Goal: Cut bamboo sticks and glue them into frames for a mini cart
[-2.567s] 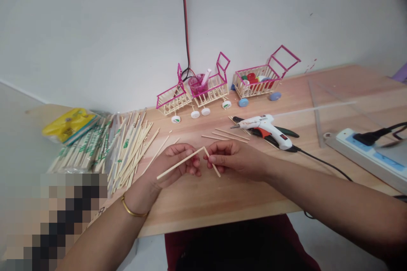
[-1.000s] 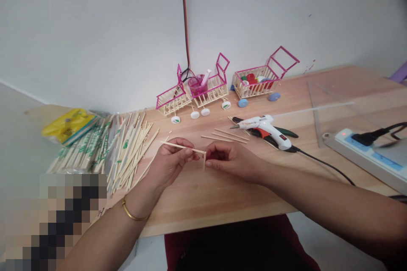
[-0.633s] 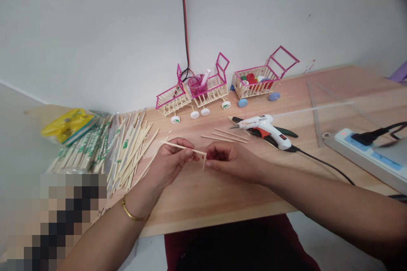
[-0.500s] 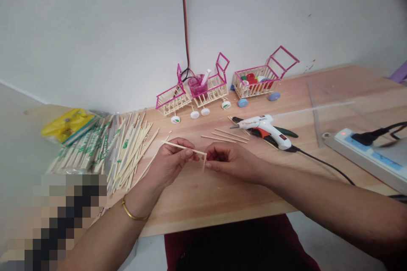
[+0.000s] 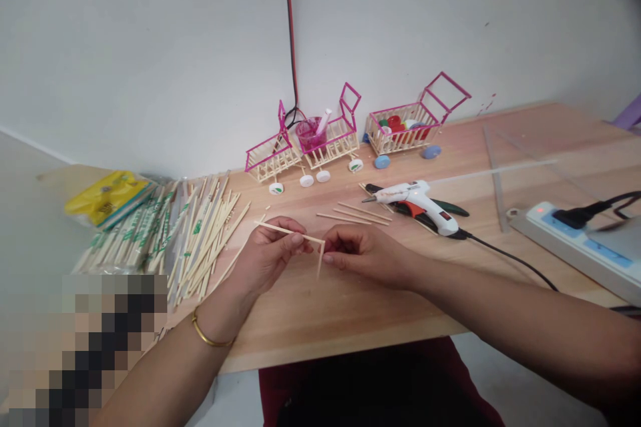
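Between thumb and fingers, my left hand [image 5: 274,250] pinches a thin wooden stick [image 5: 310,238] that slants down to the right. My right hand [image 5: 363,255] is closed on a second, shorter stick [image 5: 320,259], which points down toward the table. The two sticks meet at a corner beside my right fingertips; whether they are glued there I cannot tell. Just beyond my hands lie several loose cut sticks [image 5: 353,215]. A white glue gun [image 5: 413,200] rests to their right, its nozzle pointing left.
Three small stick carts [image 5: 328,143] with pink rims and bottle-cap wheels stand along the wall. Long chopsticks [image 5: 210,247] and wrapped bundles [image 5: 140,233] cover the left side. A power strip [image 5: 575,240] with a plug lies at right; the glue gun's black cord [image 5: 511,259] runs toward it.
The shorter stick's lower end has swung slightly down and left, and more of it shows. Both hands stay nearly in place.
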`<action>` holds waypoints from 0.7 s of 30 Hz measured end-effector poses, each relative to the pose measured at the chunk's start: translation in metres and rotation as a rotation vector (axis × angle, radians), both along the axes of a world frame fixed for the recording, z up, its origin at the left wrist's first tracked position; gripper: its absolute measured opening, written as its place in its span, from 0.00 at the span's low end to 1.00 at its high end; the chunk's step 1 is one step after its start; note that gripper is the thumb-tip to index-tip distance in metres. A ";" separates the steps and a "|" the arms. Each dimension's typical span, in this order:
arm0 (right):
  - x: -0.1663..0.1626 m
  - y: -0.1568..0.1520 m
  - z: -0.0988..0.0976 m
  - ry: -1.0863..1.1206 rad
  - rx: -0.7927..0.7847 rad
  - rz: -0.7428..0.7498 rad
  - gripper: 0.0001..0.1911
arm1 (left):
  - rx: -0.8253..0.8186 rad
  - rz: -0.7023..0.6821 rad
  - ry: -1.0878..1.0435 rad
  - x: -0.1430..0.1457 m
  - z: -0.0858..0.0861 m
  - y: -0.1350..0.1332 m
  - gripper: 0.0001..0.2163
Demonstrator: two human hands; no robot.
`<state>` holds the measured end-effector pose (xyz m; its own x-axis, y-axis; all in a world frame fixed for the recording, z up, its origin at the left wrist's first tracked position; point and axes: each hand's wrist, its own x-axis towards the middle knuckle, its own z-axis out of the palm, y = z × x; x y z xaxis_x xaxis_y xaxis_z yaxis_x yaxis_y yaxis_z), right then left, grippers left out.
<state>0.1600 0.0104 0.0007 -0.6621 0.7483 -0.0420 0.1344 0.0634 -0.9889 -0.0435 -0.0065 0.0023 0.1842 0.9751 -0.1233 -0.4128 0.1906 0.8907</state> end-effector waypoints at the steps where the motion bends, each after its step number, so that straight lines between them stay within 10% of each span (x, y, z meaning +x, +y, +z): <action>1: 0.000 0.000 0.000 -0.004 0.004 0.002 0.09 | 0.001 -0.002 0.002 0.000 0.000 0.000 0.08; 21: 0.000 0.000 0.001 -0.024 0.030 0.018 0.09 | 0.004 -0.007 0.011 0.001 0.000 0.000 0.09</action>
<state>0.1603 0.0107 0.0013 -0.6743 0.7376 -0.0362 0.1572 0.0954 -0.9830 -0.0430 -0.0065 0.0027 0.1900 0.9742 -0.1217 -0.4020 0.1903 0.8957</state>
